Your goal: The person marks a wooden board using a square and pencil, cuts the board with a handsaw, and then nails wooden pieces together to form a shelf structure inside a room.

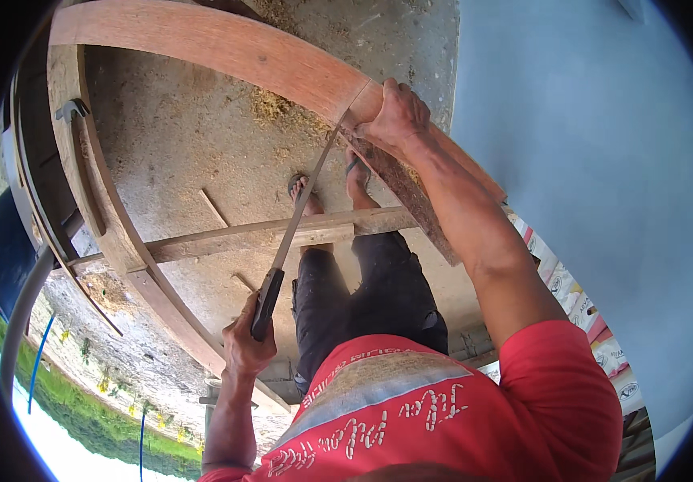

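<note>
My left hand [250, 337] is closed round the black handle [267, 301] of a handsaw. Its long blade [308, 201] runs up to the lower edge of a reddish wooden board [258, 60], by a line marked across it. My right hand [394, 116] grips that board just right of the blade, fingers over the far edge. Beneath the board there, a darker wooden plank [410, 197] runs down toward the right, resting near a cross beam [250, 237].
A side beam [125, 233] on my left carries what looks like a hammer [77, 128]. Offcuts [214, 205] and sawdust [274, 108] lie on the concrete floor. A pale wall or panel [571, 145] and stacked bags [603, 353] are at right. A grey pipe [23, 297] stands at left.
</note>
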Available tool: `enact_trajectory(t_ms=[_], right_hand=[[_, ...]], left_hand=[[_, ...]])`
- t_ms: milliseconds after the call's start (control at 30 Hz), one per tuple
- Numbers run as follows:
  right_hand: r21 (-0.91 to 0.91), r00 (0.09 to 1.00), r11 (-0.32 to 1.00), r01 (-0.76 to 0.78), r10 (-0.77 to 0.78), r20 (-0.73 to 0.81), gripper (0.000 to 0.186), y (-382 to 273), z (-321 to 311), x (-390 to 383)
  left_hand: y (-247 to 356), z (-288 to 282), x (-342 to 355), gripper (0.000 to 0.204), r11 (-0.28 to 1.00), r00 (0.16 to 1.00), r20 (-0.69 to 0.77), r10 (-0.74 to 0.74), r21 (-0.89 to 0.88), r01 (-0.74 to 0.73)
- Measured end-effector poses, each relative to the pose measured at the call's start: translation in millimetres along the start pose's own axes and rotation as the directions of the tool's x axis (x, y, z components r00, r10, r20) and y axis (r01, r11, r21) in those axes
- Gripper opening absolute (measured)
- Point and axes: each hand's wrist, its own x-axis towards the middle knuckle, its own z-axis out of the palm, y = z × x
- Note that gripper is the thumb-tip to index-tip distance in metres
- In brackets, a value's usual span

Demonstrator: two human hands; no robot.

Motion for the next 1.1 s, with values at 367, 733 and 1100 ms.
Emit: enact_trajectory(t_ms=[367,733,1100], right_hand=[[0.027,0.998,0.998,0.052,-0.053,0.034,0.096,-2,7,7],[0.051,0.993,0.992,0.118,-0.118,0.007,0.093,-19,10,1],[-0.03,0.998,0.997,0.069,-0.069,-0.008,0.1,2,6,7]], left_hand=[[52,42,115,0.05,0.985,0.98,-0.102,0.17,0.053,-0.165],[56,51,194,0.039,0.955,0.932,-0.218,0.29,0.01,-0.295],[-46,47,55,0.05,0.98,0.974,-0.142,0.175,-0.067,-0.186]])
